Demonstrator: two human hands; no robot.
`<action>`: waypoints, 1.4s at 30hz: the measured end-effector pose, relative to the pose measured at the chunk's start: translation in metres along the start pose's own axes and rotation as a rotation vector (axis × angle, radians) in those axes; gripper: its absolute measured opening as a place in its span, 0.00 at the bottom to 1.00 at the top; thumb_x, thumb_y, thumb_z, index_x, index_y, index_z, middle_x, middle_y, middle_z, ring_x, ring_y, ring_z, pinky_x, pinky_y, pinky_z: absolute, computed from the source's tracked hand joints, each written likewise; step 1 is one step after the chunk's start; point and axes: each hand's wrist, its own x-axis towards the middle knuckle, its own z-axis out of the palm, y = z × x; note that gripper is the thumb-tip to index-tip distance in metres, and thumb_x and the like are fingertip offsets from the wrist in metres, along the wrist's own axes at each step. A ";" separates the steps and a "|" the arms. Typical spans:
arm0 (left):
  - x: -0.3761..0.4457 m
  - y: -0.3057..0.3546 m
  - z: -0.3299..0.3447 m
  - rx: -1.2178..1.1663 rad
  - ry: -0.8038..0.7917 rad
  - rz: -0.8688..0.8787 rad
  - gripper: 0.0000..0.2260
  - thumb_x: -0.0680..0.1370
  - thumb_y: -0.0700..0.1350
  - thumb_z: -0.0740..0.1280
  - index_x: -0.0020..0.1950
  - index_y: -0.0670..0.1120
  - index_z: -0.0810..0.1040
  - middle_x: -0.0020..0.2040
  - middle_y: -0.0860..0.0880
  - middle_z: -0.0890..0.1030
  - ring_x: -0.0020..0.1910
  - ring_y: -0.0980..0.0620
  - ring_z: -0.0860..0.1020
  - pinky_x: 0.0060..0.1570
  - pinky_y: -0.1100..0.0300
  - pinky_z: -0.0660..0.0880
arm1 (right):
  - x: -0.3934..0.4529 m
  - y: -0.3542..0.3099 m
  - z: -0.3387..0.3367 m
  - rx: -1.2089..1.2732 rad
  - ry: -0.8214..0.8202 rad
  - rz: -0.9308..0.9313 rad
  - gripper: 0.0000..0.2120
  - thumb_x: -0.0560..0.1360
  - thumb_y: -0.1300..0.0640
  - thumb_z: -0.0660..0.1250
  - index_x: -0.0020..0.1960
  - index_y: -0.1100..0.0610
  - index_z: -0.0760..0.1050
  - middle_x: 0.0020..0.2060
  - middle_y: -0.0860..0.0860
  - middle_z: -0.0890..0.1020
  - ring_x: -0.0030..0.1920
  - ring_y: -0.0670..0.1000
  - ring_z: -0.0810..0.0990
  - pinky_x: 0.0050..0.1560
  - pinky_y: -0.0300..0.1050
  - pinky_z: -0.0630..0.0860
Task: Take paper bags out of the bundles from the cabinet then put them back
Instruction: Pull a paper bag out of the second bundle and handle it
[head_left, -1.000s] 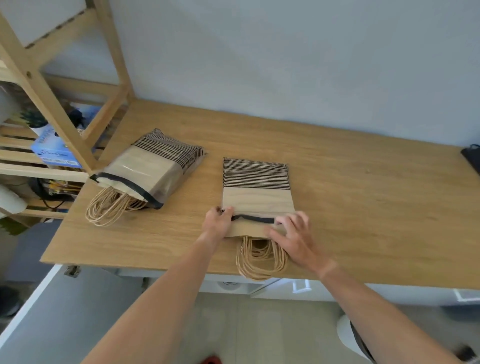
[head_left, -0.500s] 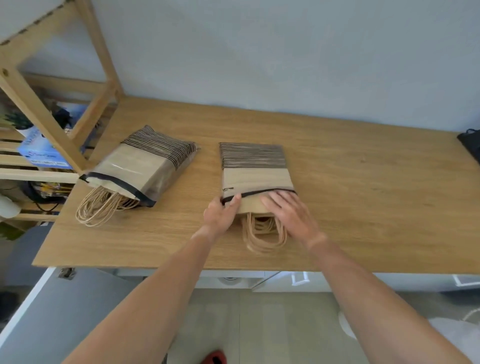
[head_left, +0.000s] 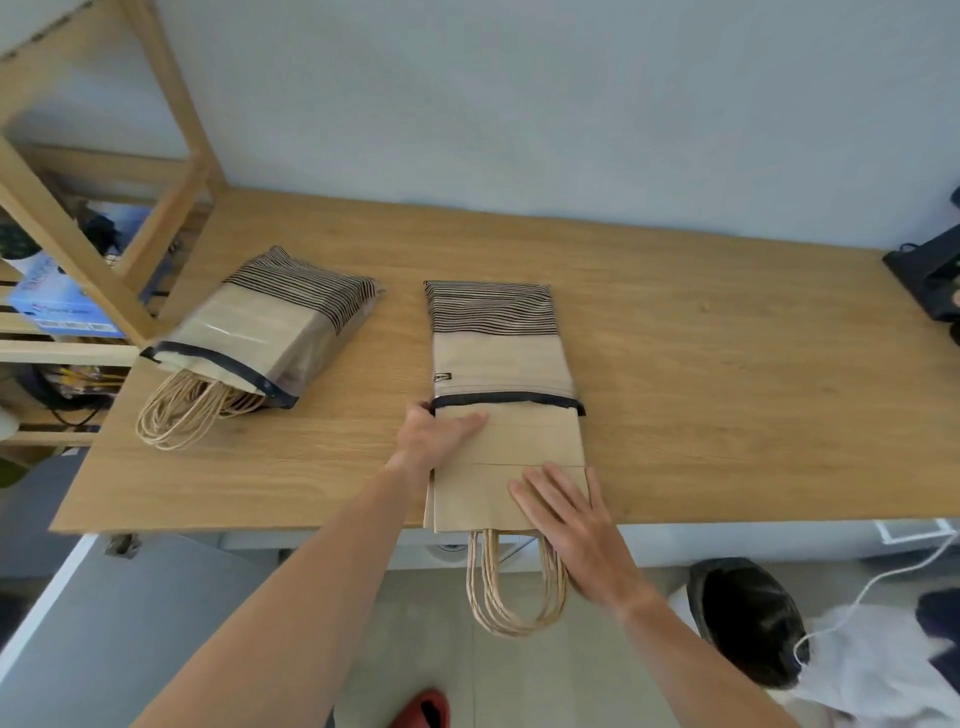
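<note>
Right hand (head_left: 576, 530) lay flat, fingers spread, on the paper bags (head_left: 511, 467) half out of their wrapper (head_left: 493, 338) at the counter (head_left: 727, 389) edge; left hand (head_left: 434, 436) pinched the wrapper's mouth.

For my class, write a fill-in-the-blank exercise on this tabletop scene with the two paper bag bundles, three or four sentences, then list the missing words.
1. The number of plastic-wrapped bundles of brown paper bags on the wooden table is ___.
2. The right hand lies flat on the brown paper bags sliding out of the ___ bundle.
3. The left hand rests at that wrapper's ___-edged opening.
4. The twisted paper handles under the right hand hang past the table's ___ edge.

Missing words: two; right; black; front
</note>
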 end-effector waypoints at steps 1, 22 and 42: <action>-0.003 -0.005 0.000 0.051 -0.041 -0.019 0.42 0.57 0.62 0.81 0.62 0.45 0.68 0.55 0.49 0.79 0.54 0.47 0.79 0.56 0.48 0.78 | 0.002 -0.002 0.000 0.008 -0.019 0.021 0.40 0.68 0.70 0.75 0.76 0.56 0.65 0.71 0.54 0.73 0.74 0.59 0.70 0.67 0.73 0.68; -0.100 -0.064 0.002 0.143 -0.033 0.240 0.21 0.70 0.52 0.77 0.54 0.48 0.69 0.52 0.50 0.78 0.54 0.50 0.77 0.48 0.60 0.76 | -0.072 -0.096 -0.003 0.165 -0.019 0.455 0.45 0.66 0.63 0.79 0.78 0.58 0.62 0.75 0.60 0.65 0.74 0.62 0.65 0.62 0.62 0.79; -0.123 0.025 -0.188 0.617 0.276 0.570 0.14 0.70 0.41 0.63 0.55 0.46 0.69 0.46 0.47 0.78 0.45 0.43 0.76 0.40 0.52 0.73 | 0.124 -0.208 -0.025 0.314 -0.183 0.117 0.57 0.70 0.57 0.77 0.82 0.57 0.38 0.79 0.56 0.52 0.77 0.56 0.60 0.78 0.53 0.59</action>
